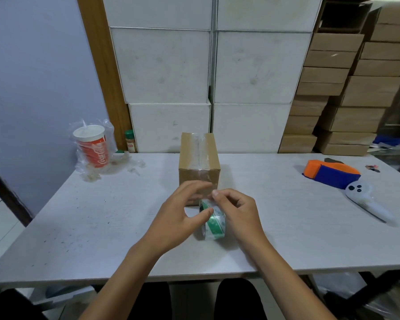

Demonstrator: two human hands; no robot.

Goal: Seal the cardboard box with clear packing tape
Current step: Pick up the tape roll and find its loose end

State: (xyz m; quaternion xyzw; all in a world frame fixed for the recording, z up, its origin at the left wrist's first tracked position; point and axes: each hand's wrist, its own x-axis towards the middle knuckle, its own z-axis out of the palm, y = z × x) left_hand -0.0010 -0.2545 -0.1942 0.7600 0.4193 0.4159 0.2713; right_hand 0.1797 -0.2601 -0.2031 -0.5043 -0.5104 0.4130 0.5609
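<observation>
A small brown cardboard box [199,161] stands in the middle of the white table [102,215], with a strip of clear tape running along its top seam and down its near face. Just in front of it, a roll of clear packing tape [214,224] with a green-and-white core is held on edge above the table. My right hand [237,210] grips the roll from the right, index finger and thumb pinching at its top. My left hand [183,212] is on the roll's left side, thumb against the roll, fingers spread toward the box's near face.
A red cola cup in a plastic bag [92,148] and a small spice jar [130,142] stand at the back left. An orange-and-blue tape dispenser [331,173] and a white controller [365,199] lie at the right. White boxes [208,72] and brown cartons [346,93] are stacked behind.
</observation>
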